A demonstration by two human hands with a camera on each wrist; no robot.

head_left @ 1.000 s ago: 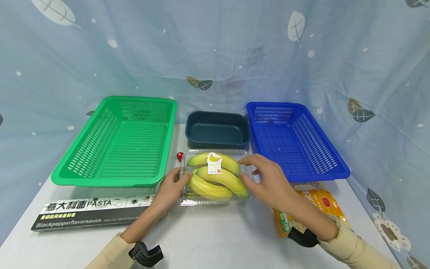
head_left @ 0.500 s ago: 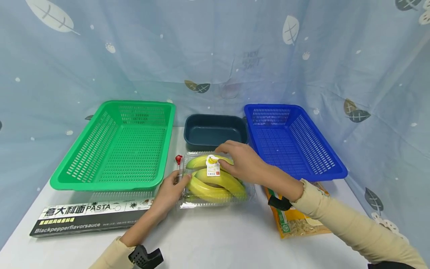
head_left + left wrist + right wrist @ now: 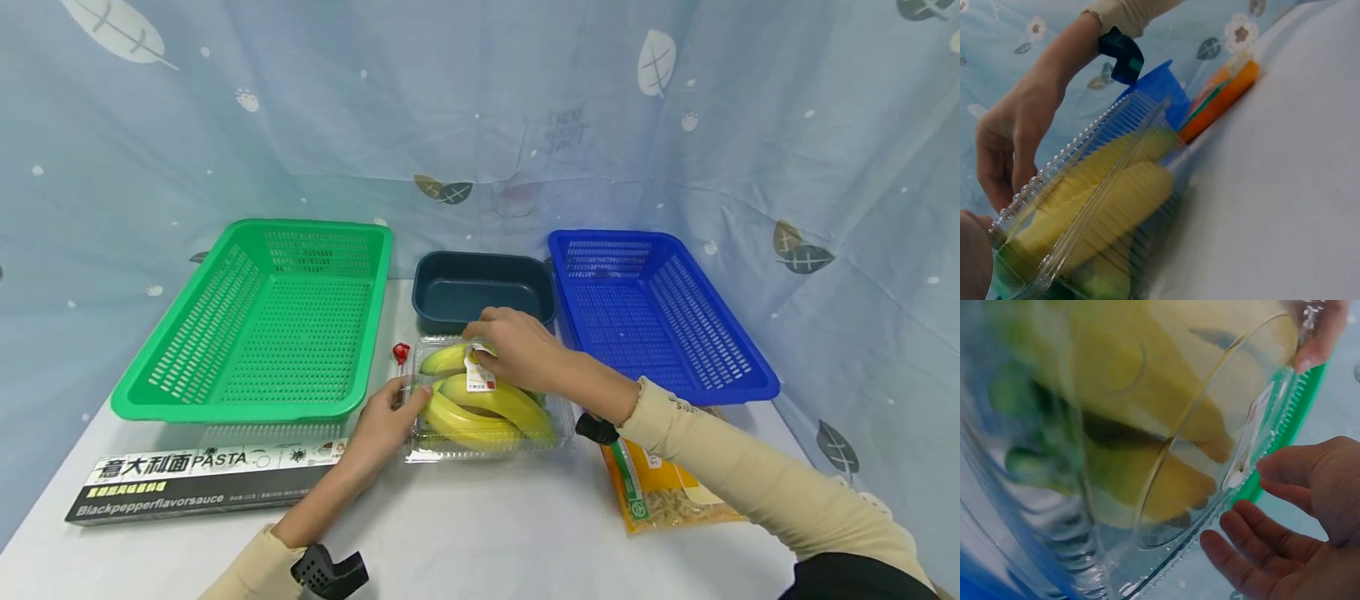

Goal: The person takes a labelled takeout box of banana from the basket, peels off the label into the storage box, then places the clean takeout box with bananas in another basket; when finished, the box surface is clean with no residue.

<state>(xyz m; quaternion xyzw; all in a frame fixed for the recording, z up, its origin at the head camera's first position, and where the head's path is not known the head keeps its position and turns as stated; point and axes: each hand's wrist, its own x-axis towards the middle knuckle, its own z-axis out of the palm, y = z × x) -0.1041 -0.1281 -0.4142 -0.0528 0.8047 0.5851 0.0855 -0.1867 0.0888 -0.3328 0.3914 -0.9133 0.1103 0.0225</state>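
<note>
A clear plastic clamshell box (image 3: 558, 417) holds several yellow-green bananas (image 3: 480, 417) under its lid. My left hand (image 3: 381, 429) grips the box's left edge, thumb on top and the other fingers largely hidden in the head view. Over the far part of the lid, my right hand (image 3: 521, 350) has its thumb by the white banana label (image 3: 480, 379). The right wrist view shows the right hand's fingers (image 3: 1254, 537) slightly bent and spread near the lid's edge, with the label (image 3: 1250, 440) just beside the thumb.
Behind the box stands a dark teal tub (image 3: 483, 321). A green basket (image 3: 247, 412) is at left, a blue basket (image 3: 697, 392) at right. A pasta box (image 3: 202, 483), a red lollipop (image 3: 401, 352) and an orange food bag (image 3: 652, 483) lie on the white table (image 3: 495, 533).
My right hand has moved left from the box's right side to above the label at its far part. The left hand keeps its grip, and the box stays in place.
</note>
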